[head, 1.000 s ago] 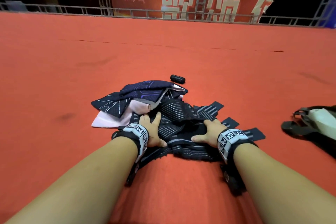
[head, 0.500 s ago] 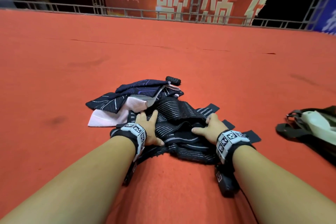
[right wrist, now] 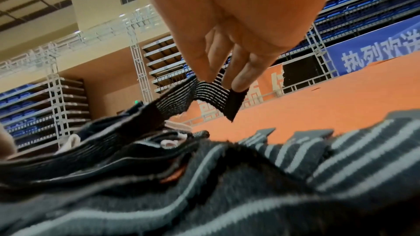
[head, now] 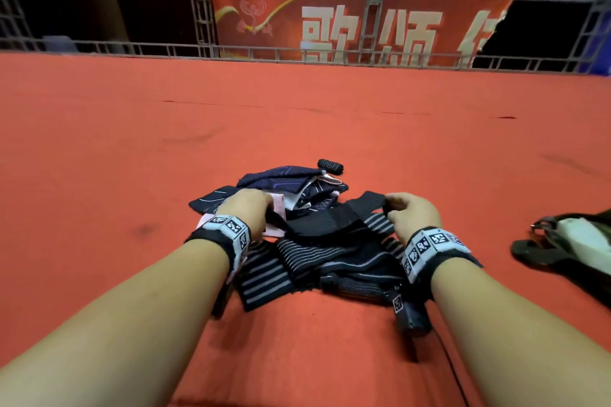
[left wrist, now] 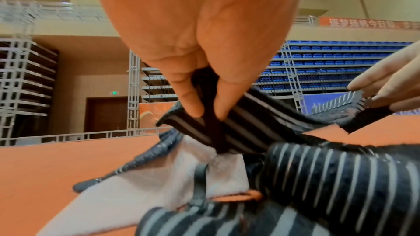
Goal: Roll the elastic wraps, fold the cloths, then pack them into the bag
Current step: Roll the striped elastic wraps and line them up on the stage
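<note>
A heap of black elastic wraps with grey stripes lies on the red carpet before me. One striped wrap is lifted between my hands. My left hand pinches its left part between thumb and fingers. My right hand pinches its black end tab at the right. Behind the heap lie dark patterned cloths and a pale pink cloth. A small rolled wrap sits beyond them. The dark bag lies open at the right edge.
Red carpet spreads all round. A metal rail and a red banner close the far side. Something white shows inside the bag.
Both hands have left the flat heap and risen. They now pinch one striped wrap and hold it stretched above the pile. The camera has tilted upward.
</note>
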Motion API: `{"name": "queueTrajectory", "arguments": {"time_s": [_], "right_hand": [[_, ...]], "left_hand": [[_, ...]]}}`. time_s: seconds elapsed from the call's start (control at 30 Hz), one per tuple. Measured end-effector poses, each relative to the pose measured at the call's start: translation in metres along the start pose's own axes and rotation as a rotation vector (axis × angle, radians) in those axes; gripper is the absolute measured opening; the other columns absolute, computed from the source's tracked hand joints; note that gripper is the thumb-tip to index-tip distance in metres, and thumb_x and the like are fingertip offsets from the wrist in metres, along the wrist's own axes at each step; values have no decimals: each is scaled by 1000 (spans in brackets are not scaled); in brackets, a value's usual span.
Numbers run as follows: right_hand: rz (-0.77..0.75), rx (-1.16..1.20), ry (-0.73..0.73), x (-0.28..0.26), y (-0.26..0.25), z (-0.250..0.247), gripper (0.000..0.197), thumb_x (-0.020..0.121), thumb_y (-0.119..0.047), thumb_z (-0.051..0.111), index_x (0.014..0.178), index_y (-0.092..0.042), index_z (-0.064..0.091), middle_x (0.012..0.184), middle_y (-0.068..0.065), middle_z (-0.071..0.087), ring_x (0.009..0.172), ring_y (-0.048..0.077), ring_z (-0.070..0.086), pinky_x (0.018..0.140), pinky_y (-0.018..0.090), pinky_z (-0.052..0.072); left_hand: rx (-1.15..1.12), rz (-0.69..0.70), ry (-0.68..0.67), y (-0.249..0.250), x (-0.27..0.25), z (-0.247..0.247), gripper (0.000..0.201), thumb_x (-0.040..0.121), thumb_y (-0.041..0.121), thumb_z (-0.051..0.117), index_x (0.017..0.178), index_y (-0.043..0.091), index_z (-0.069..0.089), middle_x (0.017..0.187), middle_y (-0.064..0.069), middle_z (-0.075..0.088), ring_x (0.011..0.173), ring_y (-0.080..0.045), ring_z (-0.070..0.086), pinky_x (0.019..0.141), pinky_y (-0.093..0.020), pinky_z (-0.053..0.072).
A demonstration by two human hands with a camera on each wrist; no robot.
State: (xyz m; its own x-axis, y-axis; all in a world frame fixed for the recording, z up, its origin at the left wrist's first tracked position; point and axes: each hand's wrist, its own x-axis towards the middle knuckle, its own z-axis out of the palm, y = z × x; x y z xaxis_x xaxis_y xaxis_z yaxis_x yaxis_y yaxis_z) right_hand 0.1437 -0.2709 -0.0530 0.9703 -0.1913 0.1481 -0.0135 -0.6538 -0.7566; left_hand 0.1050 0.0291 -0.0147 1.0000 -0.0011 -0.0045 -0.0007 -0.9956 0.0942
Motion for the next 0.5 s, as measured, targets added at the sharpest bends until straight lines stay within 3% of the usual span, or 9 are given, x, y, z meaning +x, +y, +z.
{"name": "queueTrajectory", "arguments": {"time_s": [0.07, 0.13, 0.23, 0.33, 0.43, 0.5], "right_hand": [[-21, -45, 60, -5, -10, -16, 39, 86, -1, 60, 111, -27, 72, 106, -6, 75, 98, 18, 69, 85, 27, 52], [-41, -182, 105, -11, -18, -30, 23, 87, -11, 63, 98, -31, 68, 95, -7, 71, 93, 21, 66, 88, 32, 50], [-10, -366, 116, -23, -23, -47, 8, 90, -26, 63, 88, -34, 62, 99, -3, 57, 105, 25, 54, 98, 41, 35], [76, -365, 130, -34, -20, -65, 6, 90, -31, 60, 86, -32, 57, 103, 0, 48, 113, 32, 46, 98, 42, 35], [82, -287, 96, -39, -12, -80, 11, 93, -24, 54, 84, -22, 47, 96, 4, 63, 95, 31, 55, 93, 41, 44], [59, -258, 92, -43, -10, -89, 8, 95, -19, 53, 89, -18, 48, 91, 8, 63, 85, 30, 56, 80, 36, 44]], "left_hand": [[-54, -24, 125, -4, -6, -5, 25, 87, 13, 57, 107, 24, 69, 108, -5, 68, 102, -32, 65, 78, -34, 51], [-167, -54, 208, -5, -10, -10, 31, 89, 9, 53, 109, 27, 69, 107, -5, 70, 99, -30, 64, 74, -33, 49], [-327, -67, 268, 1, -15, -23, 34, 88, 7, 55, 110, 26, 72, 107, -5, 74, 99, -29, 65, 80, -34, 52], [-381, -45, 285, 8, -20, -31, 35, 86, 3, 56, 106, 25, 75, 105, -2, 75, 97, -26, 67, 81, -32, 52], [-354, -14, 245, 16, -27, -35, 41, 84, -2, 54, 109, 24, 75, 106, -2, 75, 98, -24, 67, 83, -31, 52], [-343, -4, 215, 21, -32, -37, 44, 84, -3, 52, 111, 23, 75, 107, -3, 75, 99, -25, 67, 84, -31, 53]]}}
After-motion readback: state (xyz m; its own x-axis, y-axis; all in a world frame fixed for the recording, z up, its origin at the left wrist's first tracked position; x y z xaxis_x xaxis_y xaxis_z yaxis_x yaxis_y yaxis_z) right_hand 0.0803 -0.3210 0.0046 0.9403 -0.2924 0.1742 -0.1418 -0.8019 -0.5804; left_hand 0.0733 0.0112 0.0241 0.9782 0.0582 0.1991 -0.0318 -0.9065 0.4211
